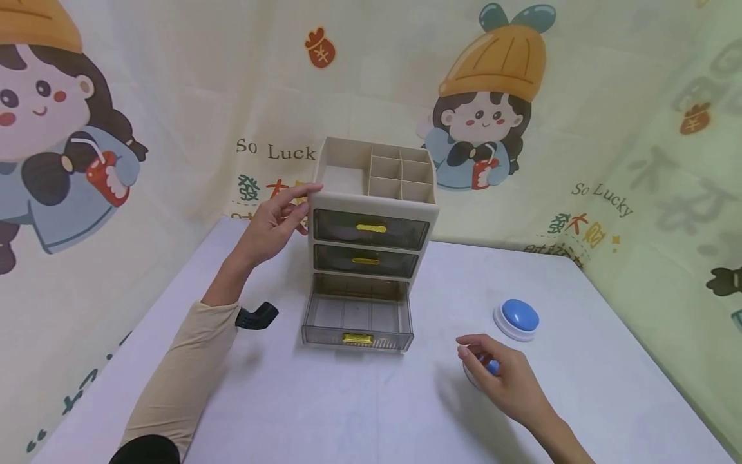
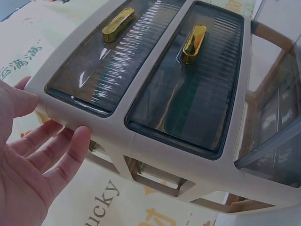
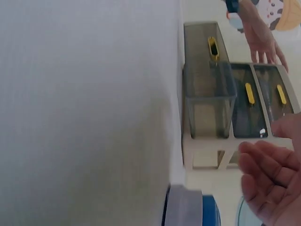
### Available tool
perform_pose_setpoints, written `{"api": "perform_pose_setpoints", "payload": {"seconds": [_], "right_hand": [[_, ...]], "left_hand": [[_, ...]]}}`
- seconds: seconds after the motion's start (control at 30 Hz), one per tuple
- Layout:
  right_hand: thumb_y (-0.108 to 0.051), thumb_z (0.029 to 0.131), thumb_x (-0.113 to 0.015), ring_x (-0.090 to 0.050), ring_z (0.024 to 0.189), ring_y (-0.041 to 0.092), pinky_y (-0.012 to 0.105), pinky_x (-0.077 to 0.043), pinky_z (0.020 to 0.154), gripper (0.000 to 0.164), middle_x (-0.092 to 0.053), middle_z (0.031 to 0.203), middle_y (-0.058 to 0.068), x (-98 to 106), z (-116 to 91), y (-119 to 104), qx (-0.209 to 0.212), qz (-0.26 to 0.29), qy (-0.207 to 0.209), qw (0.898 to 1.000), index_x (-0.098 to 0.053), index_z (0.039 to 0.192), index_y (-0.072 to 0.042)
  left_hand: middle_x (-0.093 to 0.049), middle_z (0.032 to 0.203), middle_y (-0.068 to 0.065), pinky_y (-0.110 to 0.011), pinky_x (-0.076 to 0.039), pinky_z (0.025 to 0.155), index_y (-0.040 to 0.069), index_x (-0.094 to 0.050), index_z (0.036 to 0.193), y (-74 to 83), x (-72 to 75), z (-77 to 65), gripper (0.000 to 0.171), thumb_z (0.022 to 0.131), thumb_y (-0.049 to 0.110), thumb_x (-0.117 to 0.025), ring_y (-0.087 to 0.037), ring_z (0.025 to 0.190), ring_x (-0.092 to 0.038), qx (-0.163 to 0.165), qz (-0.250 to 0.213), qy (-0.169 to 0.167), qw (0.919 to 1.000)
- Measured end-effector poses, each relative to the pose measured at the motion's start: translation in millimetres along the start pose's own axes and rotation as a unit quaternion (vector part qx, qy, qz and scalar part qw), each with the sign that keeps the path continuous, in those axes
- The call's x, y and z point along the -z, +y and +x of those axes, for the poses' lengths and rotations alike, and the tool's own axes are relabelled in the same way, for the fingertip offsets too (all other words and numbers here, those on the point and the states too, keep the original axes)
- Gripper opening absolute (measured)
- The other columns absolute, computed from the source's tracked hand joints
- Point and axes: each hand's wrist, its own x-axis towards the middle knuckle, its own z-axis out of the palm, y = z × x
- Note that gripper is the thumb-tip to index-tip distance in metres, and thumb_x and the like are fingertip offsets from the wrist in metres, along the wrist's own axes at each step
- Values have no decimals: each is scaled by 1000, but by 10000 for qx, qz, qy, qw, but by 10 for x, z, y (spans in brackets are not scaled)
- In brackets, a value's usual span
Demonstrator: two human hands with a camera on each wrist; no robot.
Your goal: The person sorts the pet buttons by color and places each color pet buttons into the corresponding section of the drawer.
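Note:
A beige desktop drawer organizer [image 1: 373, 201] stands on the table, its bottom drawer [image 1: 358, 316] pulled out and the two drawers above closed. Each drawer has a yellow handle; the pulled-out drawer is see-through with nothing visible inside. My left hand [image 1: 272, 222] rests at the organizer's upper left front corner, index finger along the top edge. In the left wrist view the other fingers [image 2: 61, 160] hang loosely beside its side wall. My right hand [image 1: 501, 377] hovers with loosely bent fingers, holding nothing. It partly hides a blue-topped push button [image 1: 493, 367].
A second push button [image 1: 520, 316], a blue dome on a white base, sits farther back on the right. A black angled piece [image 1: 257, 316] juts from the left sleeve. The white table [image 1: 342, 412] meets a printed cloth backdrop [image 1: 371, 84] behind the organizer.

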Motion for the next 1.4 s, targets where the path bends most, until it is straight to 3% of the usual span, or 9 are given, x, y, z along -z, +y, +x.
{"api": "perform_pose_setpoints", "payload": {"seconds": [0.2, 0.4, 0.53, 0.7, 0.97, 1.2, 1.4], "right_hand": [[-8, 94, -74, -64, 73, 2, 24, -56, 61, 16, -74, 86, -5, 64, -16, 90, -175, -150, -281, 9993, -74, 109, -12], [-6, 91, -77, -66, 80, 2, 24, -58, 65, 19, -74, 91, -9, 105, -27, 163, -145, -361, -118, 9992, -74, 108, -11], [-4, 87, -80, -68, 84, 5, 22, -57, 69, 24, -76, 97, -1, 133, -33, 226, -154, -363, -2, 9992, -73, 109, -10], [-4, 81, -86, -70, 89, 14, 19, -56, 76, 35, -76, 104, 8, 178, -53, 310, -262, 3, -8, 9997, -73, 113, -14], [-2, 72, -91, -65, 96, 12, 12, -48, 86, 49, -74, 110, 1, 207, -68, 398, -91, 167, 87, 9998, -73, 116, -12], [-5, 71, -93, -57, 113, -2, 5, -39, 97, 52, -72, 116, 4, 214, -92, 457, -189, 95, 50, 9998, -72, 118, -14], [-4, 69, -93, -51, 121, -4, 5, -31, 102, 54, -71, 120, 7, 198, -108, 518, -84, 109, 42, 9999, -71, 119, -8]], "left_hand": [[-53, 149, -5, -26, -57, 75, 17, -56, 147, -6, 6, -1, 41, 107, 9, -51, -21, 91, -63, 30, 11, 28, 10000], [-52, 149, -7, -27, -58, 75, 16, -55, 148, -2, 6, 6, 41, 107, 9, -51, -20, 89, -63, -49, -29, 19, 10000], [-52, 149, -7, -27, -58, 75, 16, -55, 148, 0, 9, 8, 41, 107, 9, -51, -19, 89, -63, -72, -50, 18, 10000], [-52, 149, -7, -26, -57, 75, 17, -55, 148, 10, 11, 1, 41, 107, 10, -51, -19, 89, -63, -61, -47, 22, 10000], [-52, 149, -7, -25, -57, 74, 17, -55, 148, 11, 12, 12, 41, 107, 9, -51, -20, 90, -63, -66, -63, 24, 10000], [-53, 148, -8, -25, -57, 73, 15, -55, 147, -2, 4, 13, 41, 107, 8, -51, -22, 90, -63, -83, -138, 9, 9999], [-52, 148, -7, -25, -57, 73, 16, -55, 147, 0, -7, 6, 41, 107, 9, -51, -23, 88, -62, -92, -135, 22, 9999]]}}
